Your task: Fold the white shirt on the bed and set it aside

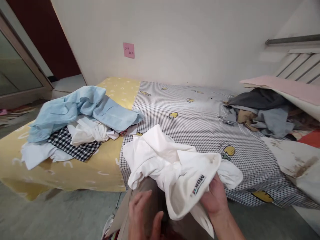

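White garment [172, 163] gripped by right hand [215, 200] (left clear).

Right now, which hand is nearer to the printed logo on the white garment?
The right hand: it grips the white garment just beside the printed logo. The left hand is lower and to the left, apart from the logo.

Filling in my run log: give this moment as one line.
right hand: grips white garment | left hand: open, beside it | under garment: checked sheet | nearby: blue shirt on yellow sheet
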Demonstrator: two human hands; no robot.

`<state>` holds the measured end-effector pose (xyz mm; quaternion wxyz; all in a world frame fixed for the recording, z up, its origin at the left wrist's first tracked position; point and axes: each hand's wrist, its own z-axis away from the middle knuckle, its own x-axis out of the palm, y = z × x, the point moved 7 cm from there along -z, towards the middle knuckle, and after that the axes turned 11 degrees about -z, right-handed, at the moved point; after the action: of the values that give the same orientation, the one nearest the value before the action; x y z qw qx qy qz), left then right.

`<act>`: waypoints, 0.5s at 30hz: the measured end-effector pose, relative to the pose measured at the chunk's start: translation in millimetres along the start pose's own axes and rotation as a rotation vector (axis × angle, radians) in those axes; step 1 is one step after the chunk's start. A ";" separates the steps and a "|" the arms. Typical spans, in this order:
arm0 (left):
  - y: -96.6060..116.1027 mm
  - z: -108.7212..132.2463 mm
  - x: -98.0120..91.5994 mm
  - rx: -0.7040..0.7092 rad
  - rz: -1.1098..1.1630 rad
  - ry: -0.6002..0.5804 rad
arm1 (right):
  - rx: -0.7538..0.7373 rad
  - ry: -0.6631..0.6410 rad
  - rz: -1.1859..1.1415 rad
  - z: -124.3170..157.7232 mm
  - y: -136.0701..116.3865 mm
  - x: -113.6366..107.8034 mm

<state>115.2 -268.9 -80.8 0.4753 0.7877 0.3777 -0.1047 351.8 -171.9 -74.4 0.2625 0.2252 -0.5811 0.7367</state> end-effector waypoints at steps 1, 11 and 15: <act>-13.3 1.2 6.8 -0.074 0.019 -0.019 | -0.001 0.043 -0.115 -2.3 -3.7 -4.9; -80.8 51.0 86.9 -0.209 0.109 -0.551 | 0.033 0.067 -0.305 3.2 -1.8 14.1; -53.4 47.5 92.1 -0.275 0.166 -0.462 | 0.008 0.059 -0.169 4.8 9.7 16.5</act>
<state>151.2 -248.6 -189.8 0.6583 0.6992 0.2042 -0.1899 333.1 -176.3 -69.9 0.3400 0.2528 -0.5489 0.7206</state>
